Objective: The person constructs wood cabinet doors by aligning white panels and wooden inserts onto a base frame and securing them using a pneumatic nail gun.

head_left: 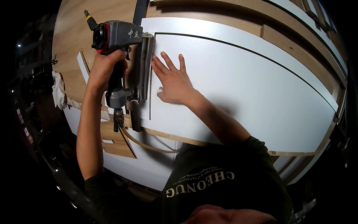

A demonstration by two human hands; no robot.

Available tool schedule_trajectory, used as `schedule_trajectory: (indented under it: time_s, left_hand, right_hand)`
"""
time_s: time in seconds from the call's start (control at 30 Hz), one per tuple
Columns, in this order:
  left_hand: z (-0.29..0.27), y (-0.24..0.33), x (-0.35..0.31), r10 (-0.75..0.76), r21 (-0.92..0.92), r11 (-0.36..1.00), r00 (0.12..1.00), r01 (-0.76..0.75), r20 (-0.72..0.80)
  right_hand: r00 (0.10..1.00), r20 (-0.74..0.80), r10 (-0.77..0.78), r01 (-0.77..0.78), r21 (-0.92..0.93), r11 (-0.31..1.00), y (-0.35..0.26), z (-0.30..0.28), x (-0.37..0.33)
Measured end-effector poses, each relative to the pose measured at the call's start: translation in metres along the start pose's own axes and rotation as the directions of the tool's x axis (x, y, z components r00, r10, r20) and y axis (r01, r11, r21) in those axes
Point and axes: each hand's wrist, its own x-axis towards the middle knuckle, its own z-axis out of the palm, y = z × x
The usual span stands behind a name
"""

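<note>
My left hand (104, 70) is wrapped round the black grip of a grey and black air nail gun (125, 33). Its long magazine lies along the left edge of a large white panel (246, 89), and the nose is near the panel's upper left corner. A tan air hose (149, 147) runs from the base of the grip toward my body. On the panel, just right of the magazine, rests my right hand (173, 82), flat with fingers spread and holding nothing. Something small and white is at its thumb. A dark narrow groove follows the panel's far edge.
A yellow and black utility knife (89, 21) lies beyond the nail gun on the wooden worktop (71, 33). A crumpled white glove or cloth (58, 89) hangs at the left edge. Wooden boards (287, 43) lie along the far side; cut pieces (117, 143) sit near left.
</note>
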Motion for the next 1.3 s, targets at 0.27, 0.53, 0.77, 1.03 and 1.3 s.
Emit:
schedule_trajectory:
  time_s: [0.27, 0.53, 0.77, 1.03, 1.3]
  left_hand:
    - [0.003, 0.003, 0.005, 0.020, 0.022, 1.000, 1.000, -0.019, -0.009]
    - [0.002, 0.001, 0.005, -0.010, 0.056, 0.998, 1.000, 0.012, -0.023]
    - [0.000, 0.000, -0.005, -0.028, -0.010, 1.000, 1.000, 0.028, -0.013]
    - [-0.006, -0.032, -0.049, -0.024, 0.048, 0.999, 1.000, 0.024, -0.016]
    - [-0.005, -0.033, -0.050, -0.037, 0.092, 0.995, 0.999, 0.038, -0.020]
  right_hand:
    - [0.999, 0.038, 0.027, -0.029, 0.054, 0.998, 0.000, -0.002, 0.002]
    - [1.000, 0.024, 0.020, -0.021, 0.037, 0.999, -0.003, -0.003, 0.002]
    - [1.000, -0.003, 0.028, -0.028, 0.006, 1.000, 0.000, 0.001, 0.000]
    - [1.000, -0.012, 0.020, -0.021, -0.051, 0.998, -0.001, 0.005, 0.000]
    - [1.000, -0.021, 0.022, -0.023, -0.056, 0.998, -0.001, 0.004, 0.000]
